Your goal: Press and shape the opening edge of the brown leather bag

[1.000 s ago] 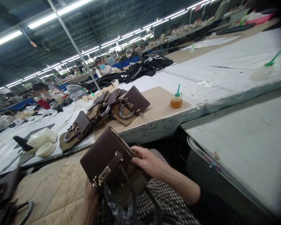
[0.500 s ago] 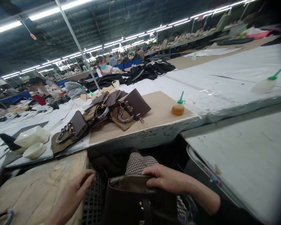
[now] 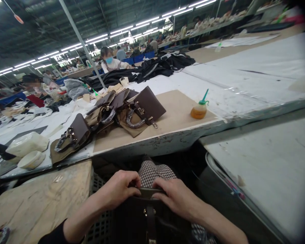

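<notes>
Gripping a dark handbag [image 3: 132, 223] by its top rim
Clamping left hand [image 3: 120, 189] and right hand [image 3: 176, 198] over the edge, fingers curled shut, framing the strap [image 3: 149, 220] just below the grips.

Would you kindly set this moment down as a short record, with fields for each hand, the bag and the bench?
left hand: the left hand has its fingers curled over the top edge of the bag
right hand: the right hand grips the same edge, beside the left
bag: dark brown, upright, strap with a metal stud facing the camera
behind bag: checked cloth
bench: a pile of brown handbags; a bottle of amber liquid with a green spout
far left: a white bowl
</notes>
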